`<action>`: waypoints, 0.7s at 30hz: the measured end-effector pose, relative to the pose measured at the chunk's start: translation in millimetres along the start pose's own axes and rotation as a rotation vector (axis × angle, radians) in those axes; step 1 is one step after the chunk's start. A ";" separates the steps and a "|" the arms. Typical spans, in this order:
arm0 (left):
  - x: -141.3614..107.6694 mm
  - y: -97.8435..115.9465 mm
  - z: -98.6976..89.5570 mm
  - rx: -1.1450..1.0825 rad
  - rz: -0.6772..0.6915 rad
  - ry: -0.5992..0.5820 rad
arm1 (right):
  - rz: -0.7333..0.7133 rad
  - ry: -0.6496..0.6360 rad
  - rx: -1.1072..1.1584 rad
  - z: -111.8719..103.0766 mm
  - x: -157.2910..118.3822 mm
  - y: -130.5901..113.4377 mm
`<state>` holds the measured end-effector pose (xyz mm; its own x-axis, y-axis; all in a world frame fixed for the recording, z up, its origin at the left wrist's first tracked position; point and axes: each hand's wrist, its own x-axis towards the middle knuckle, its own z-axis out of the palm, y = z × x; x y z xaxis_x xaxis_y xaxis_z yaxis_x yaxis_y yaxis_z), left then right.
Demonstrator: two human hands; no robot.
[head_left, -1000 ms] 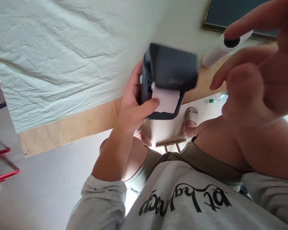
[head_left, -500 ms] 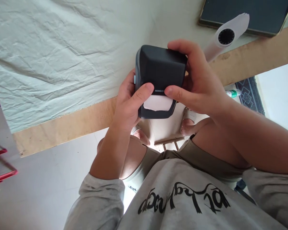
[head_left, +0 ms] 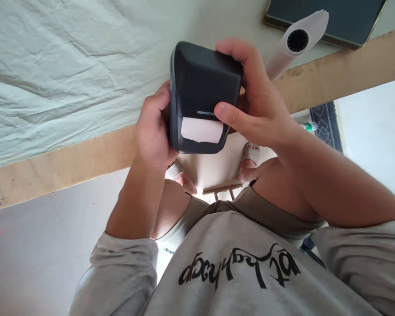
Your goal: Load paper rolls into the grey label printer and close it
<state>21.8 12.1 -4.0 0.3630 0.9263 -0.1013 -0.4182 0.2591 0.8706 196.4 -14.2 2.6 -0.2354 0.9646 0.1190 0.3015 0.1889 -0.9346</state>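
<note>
A black label printer [head_left: 206,83] marked "NIIMBOT" is held up between both hands, above the table's front edge. A strip of white label paper [head_left: 201,130] with a ragged lower edge sticks out of its slot. My left hand [head_left: 154,127] supports the printer's left side, its fingers partly hidden behind the casing. My right hand [head_left: 256,96] grips the right side, with the thumb on the front near the lettering and the index finger over the top corner.
A wrinkled pale green cloth [head_left: 69,74] covers the table, whose wooden edge [head_left: 66,169] runs along the front. To the right stand a white paper roll or tube [head_left: 279,57] and a dark flat panel [head_left: 329,17]. A patterned mat [head_left: 327,127] lies on the floor.
Both hands and the printer have shifted up and left in view. My left thumb has come off the printer's front, showing more of the lettering.
</note>
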 end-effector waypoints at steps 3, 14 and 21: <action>1.3 0.2 -1.8 0.014 -0.023 0.016 | -0.035 -0.014 -0.046 -2.6 -0.2 -0.3; 10.3 -8.6 -14.6 0.023 0.045 -0.005 | -0.223 -0.041 -0.199 -10.6 2.0 7.7; 1.2 1.8 -0.5 0.013 -0.036 0.060 | -0.045 0.081 -0.405 -13.8 -8.9 -23.7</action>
<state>21.1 13.9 -2.8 0.3264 0.9314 -0.1609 -0.3951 0.2891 0.8720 204.0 -24.7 28.4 -0.1880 0.9621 0.1976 0.6353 0.2726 -0.7226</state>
